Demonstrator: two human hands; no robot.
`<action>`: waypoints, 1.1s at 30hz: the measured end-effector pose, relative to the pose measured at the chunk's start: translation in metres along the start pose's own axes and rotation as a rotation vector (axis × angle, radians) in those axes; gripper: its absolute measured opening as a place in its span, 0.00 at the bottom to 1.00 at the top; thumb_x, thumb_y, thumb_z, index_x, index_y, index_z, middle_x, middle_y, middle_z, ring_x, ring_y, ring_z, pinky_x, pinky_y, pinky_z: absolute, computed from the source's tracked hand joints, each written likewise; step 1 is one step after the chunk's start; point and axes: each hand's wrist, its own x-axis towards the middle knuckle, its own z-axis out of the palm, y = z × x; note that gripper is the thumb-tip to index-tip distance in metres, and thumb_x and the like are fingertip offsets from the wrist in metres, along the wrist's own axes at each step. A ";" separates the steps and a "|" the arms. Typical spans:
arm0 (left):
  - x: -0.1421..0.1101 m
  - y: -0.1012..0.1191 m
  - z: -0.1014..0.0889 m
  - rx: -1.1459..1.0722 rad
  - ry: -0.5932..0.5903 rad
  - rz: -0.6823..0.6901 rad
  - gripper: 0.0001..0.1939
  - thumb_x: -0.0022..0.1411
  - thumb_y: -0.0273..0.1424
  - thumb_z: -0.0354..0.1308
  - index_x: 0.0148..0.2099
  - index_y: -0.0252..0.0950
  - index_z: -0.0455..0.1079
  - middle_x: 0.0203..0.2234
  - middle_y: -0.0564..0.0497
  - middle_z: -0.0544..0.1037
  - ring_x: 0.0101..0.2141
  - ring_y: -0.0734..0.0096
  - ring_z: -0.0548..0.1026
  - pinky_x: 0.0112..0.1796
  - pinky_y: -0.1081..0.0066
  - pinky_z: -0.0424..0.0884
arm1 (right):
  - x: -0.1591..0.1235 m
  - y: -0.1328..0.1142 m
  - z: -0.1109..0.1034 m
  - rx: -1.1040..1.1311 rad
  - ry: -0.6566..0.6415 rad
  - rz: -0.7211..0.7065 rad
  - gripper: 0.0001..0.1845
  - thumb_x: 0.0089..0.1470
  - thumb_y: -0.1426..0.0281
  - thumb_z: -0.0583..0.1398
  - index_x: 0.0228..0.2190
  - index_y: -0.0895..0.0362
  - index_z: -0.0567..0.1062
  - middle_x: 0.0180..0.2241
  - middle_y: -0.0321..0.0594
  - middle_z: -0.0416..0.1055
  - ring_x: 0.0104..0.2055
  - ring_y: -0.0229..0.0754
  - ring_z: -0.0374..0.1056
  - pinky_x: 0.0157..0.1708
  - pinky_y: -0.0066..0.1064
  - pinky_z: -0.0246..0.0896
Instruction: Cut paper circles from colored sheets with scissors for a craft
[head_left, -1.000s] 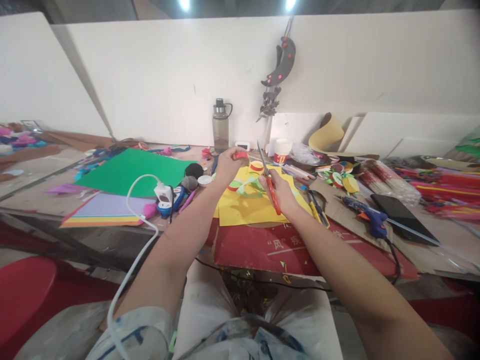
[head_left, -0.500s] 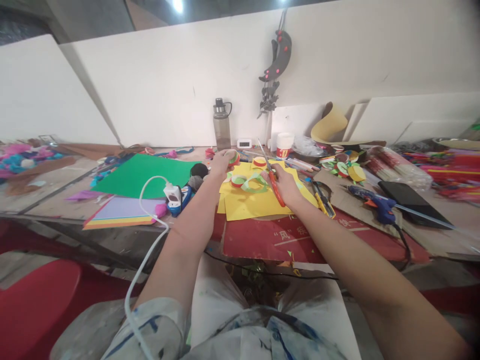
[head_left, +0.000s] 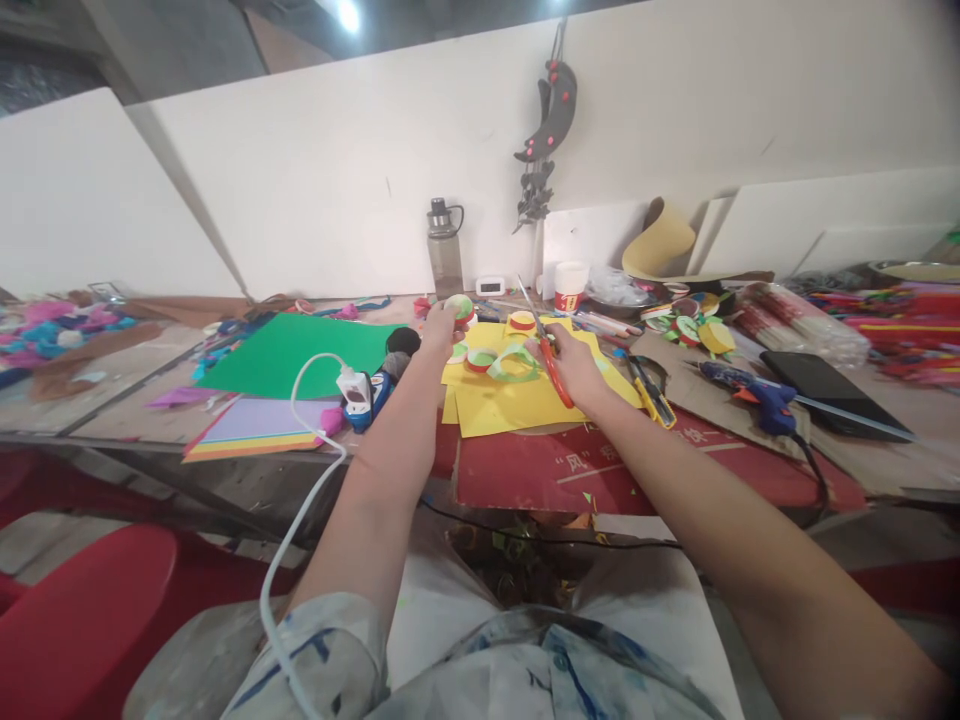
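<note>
Plastic-handled scissors [head_left: 553, 372]; matt yellow paper [head_left: 504, 416]

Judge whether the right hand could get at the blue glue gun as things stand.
Probably yes, though it is not free: the right hand holds the red-handled scissors, which it would likely have to put down. The blue glue gun lies off to its right, with nothing visible covering it.

Am counting two hands [head_left: 577, 362], one pair of scissors [head_left: 553, 374], at least three paper rings [head_left: 522, 323], one bottle [head_left: 445, 262], one paper cup [head_left: 571, 288], one glue gun [head_left: 772, 410] and one black phone [head_left: 825, 380]; am tallying one green sheet [head_left: 300, 355], at least two yellow sheets [head_left: 495, 415] and one hanging crescent [head_left: 559, 118]
</note>
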 end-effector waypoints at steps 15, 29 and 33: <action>-0.009 -0.003 0.002 -0.014 -0.410 0.143 0.19 0.53 0.32 0.73 0.45 0.38 0.70 0.27 0.58 0.75 0.22 0.81 0.71 0.26 0.78 0.65 | 0.000 -0.001 -0.003 0.128 -0.001 0.003 0.34 0.55 0.39 0.60 0.47 0.55 0.74 0.35 0.43 0.75 0.36 0.47 0.68 0.44 0.42 0.64; -0.047 0.004 0.024 0.057 -0.608 0.277 0.25 0.49 0.38 0.77 0.47 0.37 0.74 0.30 0.55 0.75 0.24 0.79 0.68 0.24 0.77 0.64 | -0.006 -0.013 -0.007 0.382 -0.197 -0.083 0.34 0.57 0.32 0.56 0.38 0.51 0.66 0.28 0.32 0.59 0.27 0.39 0.58 0.27 0.33 0.60; -0.047 -0.001 0.027 0.085 -0.592 0.286 0.24 0.51 0.38 0.76 0.48 0.38 0.75 0.31 0.54 0.75 0.26 0.78 0.70 0.25 0.77 0.64 | -0.006 -0.015 -0.008 0.395 -0.176 -0.056 0.32 0.57 0.34 0.58 0.36 0.51 0.64 0.27 0.33 0.58 0.27 0.40 0.57 0.26 0.34 0.58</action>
